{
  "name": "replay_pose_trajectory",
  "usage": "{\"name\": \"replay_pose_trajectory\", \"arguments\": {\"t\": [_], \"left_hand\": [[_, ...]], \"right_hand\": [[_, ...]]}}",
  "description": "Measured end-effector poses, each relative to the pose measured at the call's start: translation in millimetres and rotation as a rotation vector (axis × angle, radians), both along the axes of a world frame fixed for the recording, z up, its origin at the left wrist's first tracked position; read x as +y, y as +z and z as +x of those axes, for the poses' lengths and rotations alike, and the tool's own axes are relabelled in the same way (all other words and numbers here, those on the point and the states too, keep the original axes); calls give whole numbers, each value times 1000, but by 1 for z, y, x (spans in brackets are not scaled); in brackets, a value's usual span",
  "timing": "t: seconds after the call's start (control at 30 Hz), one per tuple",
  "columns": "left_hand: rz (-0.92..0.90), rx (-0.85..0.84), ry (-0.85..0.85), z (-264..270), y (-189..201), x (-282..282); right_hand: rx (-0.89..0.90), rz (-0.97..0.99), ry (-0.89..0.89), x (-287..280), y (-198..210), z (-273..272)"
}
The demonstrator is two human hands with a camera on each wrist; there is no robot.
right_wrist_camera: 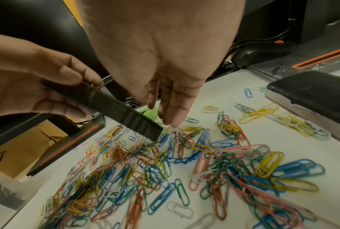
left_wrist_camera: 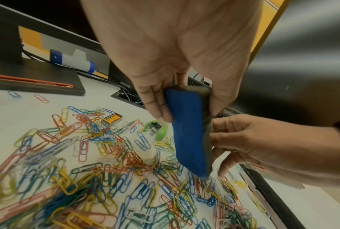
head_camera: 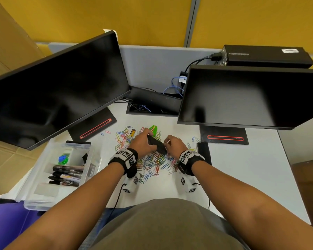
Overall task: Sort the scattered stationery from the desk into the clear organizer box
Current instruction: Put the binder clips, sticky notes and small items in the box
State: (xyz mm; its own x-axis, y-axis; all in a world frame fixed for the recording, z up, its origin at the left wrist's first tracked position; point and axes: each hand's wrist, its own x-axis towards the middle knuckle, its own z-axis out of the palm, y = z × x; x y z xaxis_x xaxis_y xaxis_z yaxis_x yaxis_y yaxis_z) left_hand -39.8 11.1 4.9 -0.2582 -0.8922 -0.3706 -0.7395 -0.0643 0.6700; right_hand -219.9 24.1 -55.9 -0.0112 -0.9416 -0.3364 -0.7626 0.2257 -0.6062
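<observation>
Left hand [head_camera: 144,141]: gripping one whiteboard eraser [left_wrist_camera: 190,131] by its far end, thumb and fingers curled round it, blue felt face turned toward the left wrist camera, dark back toward the right. Lifted just above the heap of coloured paper clips [head_camera: 152,163], too many to count. Right hand [head_camera: 174,144]: fingers extended downward beside the eraser's near end, fingertips [right_wrist_camera: 173,122] at a white clip; an actual pinch impossible to tell. On the desk [head_camera: 242,168]: one green stapler [head_camera: 154,129], one small battery [head_camera: 132,132], a second eraser [head_camera: 203,152] at right. One clear organizer box [head_camera: 61,177] at left, holding several markers [head_camera: 67,175]. Two monitors [head_camera: 58,91] behind.
</observation>
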Motion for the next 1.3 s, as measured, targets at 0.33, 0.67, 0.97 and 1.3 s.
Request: {"name": "replay_pose_trajectory", "arguments": {"t": [0.33,0.67,0.97,1.3], "left_hand": [[77,-213,279,15,-14,-13],[143,-326,339,35,-10,-12],[-63,-295,384,87,4,5],[-321,-284,644,170,47,39]], "right_hand": [[-186,-142,140,5,12,7],[159,-348,447,9,28,29],[176,-346,538,-1,45,83],[-35,-323,644,-2,73,185]]}}
